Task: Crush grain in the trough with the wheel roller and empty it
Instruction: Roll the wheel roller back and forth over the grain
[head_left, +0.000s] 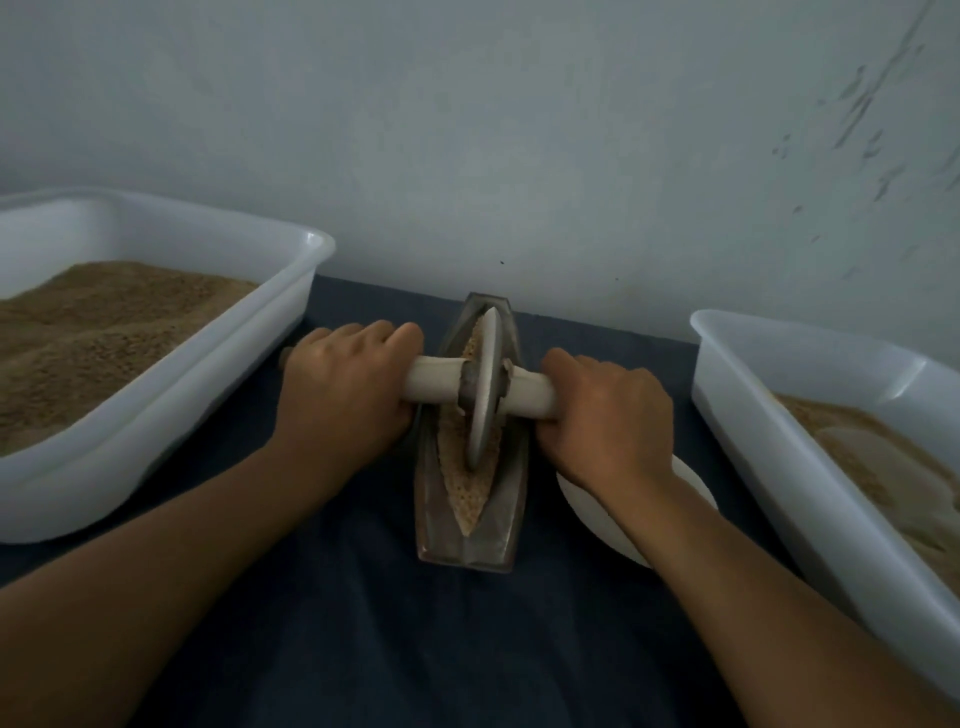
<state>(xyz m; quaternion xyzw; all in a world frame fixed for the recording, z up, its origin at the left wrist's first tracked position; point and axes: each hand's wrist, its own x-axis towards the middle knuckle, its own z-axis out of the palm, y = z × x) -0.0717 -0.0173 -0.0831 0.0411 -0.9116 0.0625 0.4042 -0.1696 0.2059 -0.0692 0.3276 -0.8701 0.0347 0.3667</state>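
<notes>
A boat-shaped metal trough (498, 525) lies lengthwise on the dark blue cloth, with tan grain (467, 493) along its groove. The wheel roller (485, 389), a grey disc on a pale wooden axle, stands upright in the groove near the trough's middle. My left hand (345, 387) grips the left end of the axle. My right hand (605, 415) grips the right end. Both hands sit close against the trough's sides, knuckles up.
A white plastic tub (218, 374) heaped with brown grain stands at the left. A second white tub (779, 447) with paler crushed grain stands at the right. A white plate (587, 504) lies partly under my right wrist. A pale wall rises just behind the trough.
</notes>
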